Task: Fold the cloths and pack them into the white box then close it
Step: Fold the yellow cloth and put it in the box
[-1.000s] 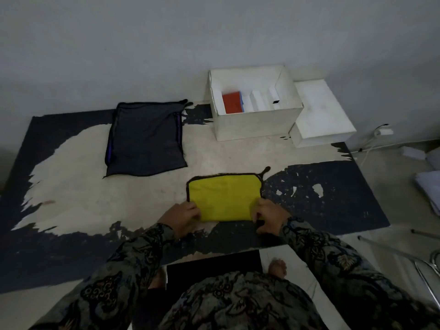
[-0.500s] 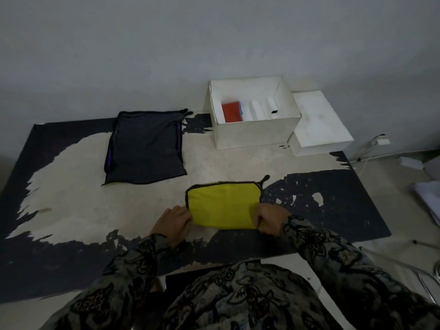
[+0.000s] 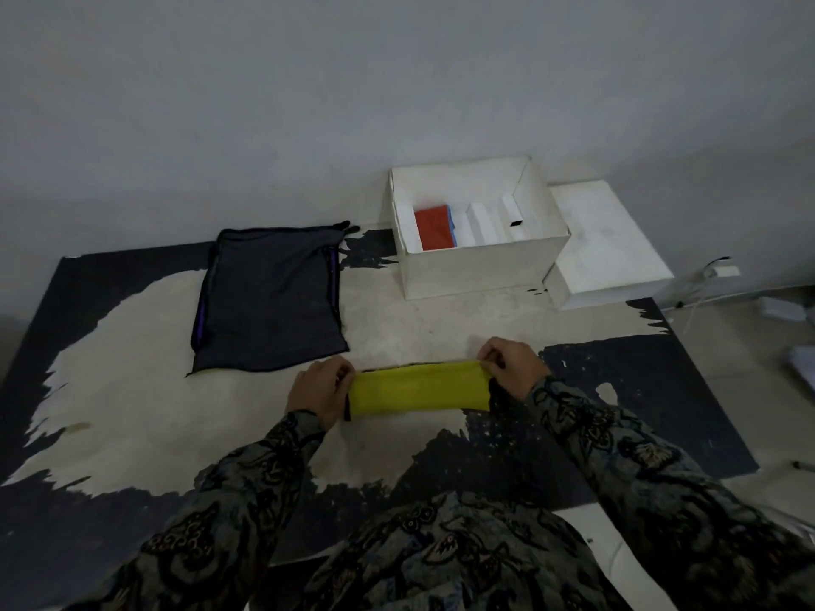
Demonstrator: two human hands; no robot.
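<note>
A yellow cloth point(image 3: 419, 390) with a black hem lies folded into a narrow band on the worn floor mat point(image 3: 132, 390). My left hand point(image 3: 319, 390) grips its left end and my right hand point(image 3: 511, 368) pinches its right end. A dark grey cloth point(image 3: 269, 302) with a purple edge lies flat further back on the left. The white box point(image 3: 480, 266) stands open by the wall, with a red folded cloth point(image 3: 434, 227) over a blue one and white pieces inside. Its white lid point(image 3: 608, 244) lies to the right of the box.
A grey wall runs behind the box. A white cable and plug point(image 3: 719, 273) lie on the floor at the right. Pale things sit at the far right edge. My patterned sleeves and lap fill the bottom of the view.
The near edge of the yellow cloth has been brought over to the far edge, halving it into a narrow band. Both hands moved forward with it to its ends.
</note>
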